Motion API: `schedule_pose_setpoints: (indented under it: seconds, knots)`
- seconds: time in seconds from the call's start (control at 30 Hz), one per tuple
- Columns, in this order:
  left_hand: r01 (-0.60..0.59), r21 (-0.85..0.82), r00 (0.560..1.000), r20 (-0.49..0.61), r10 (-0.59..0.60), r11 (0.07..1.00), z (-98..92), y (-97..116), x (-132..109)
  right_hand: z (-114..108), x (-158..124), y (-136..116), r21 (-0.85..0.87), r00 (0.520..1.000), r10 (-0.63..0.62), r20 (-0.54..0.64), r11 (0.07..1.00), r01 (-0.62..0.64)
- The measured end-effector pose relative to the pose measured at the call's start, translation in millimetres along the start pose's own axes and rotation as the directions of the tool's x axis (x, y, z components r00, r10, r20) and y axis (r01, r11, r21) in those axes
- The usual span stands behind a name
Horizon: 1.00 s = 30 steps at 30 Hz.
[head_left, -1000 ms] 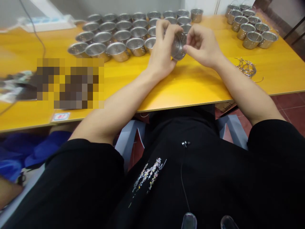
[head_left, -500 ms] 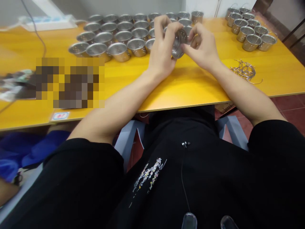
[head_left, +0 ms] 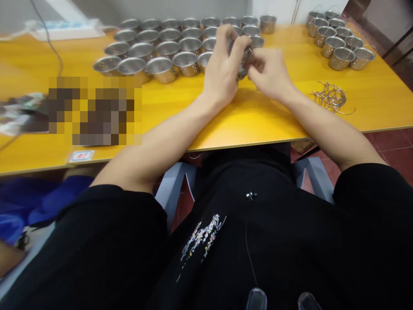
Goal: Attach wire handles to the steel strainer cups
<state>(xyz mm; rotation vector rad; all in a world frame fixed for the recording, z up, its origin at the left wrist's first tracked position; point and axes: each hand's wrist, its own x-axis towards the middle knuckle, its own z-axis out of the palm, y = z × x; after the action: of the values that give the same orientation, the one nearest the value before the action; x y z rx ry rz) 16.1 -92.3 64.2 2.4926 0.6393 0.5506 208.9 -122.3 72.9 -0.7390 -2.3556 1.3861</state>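
My left hand (head_left: 222,69) is closed around a small perforated metal cup (head_left: 244,64), tilted on its side above the table. Its open mouth is turned toward my right hand (head_left: 269,71). The fingers of my right hand are curled and pinched together against the cup's rim; whatever lies between them is hidden. A loose heap of bent metal wires (head_left: 331,97) rests on the table beside my right forearm. Behind my hands stand rows of similar perforated cups (head_left: 161,71).
At the back right, a smaller group of cups (head_left: 342,58) stands, some with wire handles. Left on the yellow table (head_left: 245,125) are a pixelated patch, a white power strip (head_left: 64,30) and a label (head_left: 81,156). A person in blue sits at far left.
My right hand's fingers have curled in closer against the cup's mouth. The cup has turned a little in my left hand, so less of its inside shows.
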Motion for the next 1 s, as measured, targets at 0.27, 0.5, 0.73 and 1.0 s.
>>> schedule_pose_setpoints:
  seconds: [0.27, 0.5, 0.73, 1.0]
  knots:
    - [0.125, 0.218, 0.883, -0.470, -0.008, 0.968, 8.3, -39, 1, -22, 4, 45, 0.204, 0.948, 0.029, -0.316, 0.978, 0.038]
    - [0.146, 0.281, 0.908, -0.418, -0.016, 0.948, 8.7, -39, 3, -36, 20, 70, 0.249, 0.826, 0.044, -0.562, 0.961, 0.119]
    - [0.120, 0.188, 0.958, -0.278, -0.064, 0.975, 2.2, -36, 6, -36, 21, 73, 0.190, 0.785, 0.005, -0.619, 0.971, 0.144]
    - [-0.032, 0.180, 0.941, -0.325, 0.091, 0.983, 11.1, -75, 11, -31, 18, 74, 0.090, 0.789, 0.000, -0.614, 0.993, 0.070]
